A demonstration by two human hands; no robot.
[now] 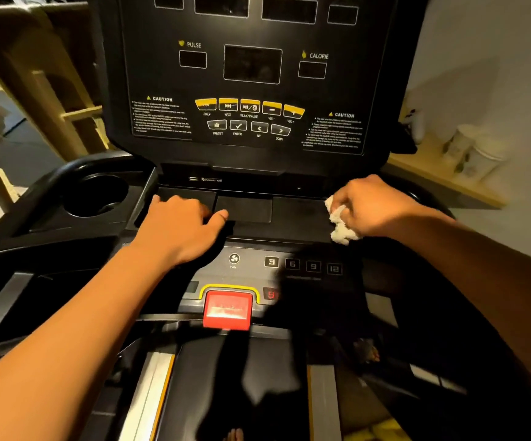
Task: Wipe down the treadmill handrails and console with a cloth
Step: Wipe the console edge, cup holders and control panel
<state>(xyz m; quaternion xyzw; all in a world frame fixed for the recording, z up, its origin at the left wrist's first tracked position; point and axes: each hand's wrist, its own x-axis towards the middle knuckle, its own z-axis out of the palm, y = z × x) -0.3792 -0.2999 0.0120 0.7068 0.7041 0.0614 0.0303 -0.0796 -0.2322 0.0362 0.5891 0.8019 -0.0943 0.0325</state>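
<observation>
The black treadmill console (pixel 251 90) fills the upper middle, with dark displays and yellow buttons. Below it runs a flat black tray shelf (pixel 245 210). My right hand (pixel 375 206) presses a crumpled white cloth (pixel 340 222) onto the right end of that shelf. My left hand (pixel 181 227) rests flat on the shelf's left part, fingers spread, holding nothing. A left handrail (pixel 6 307) with a grey strip runs down the left edge. The right handrail is mostly hidden under my right forearm.
A round cup holder (pixel 97 195) sits left of the shelf. A red safety key (pixel 227 308) and speed buttons (pixel 302 265) lie below my hands. Wooden shelving (pixel 44 90) stands at left. White containers (pixel 477 154) stand on a wooden ledge at right. The belt (pixel 241 393) lies below.
</observation>
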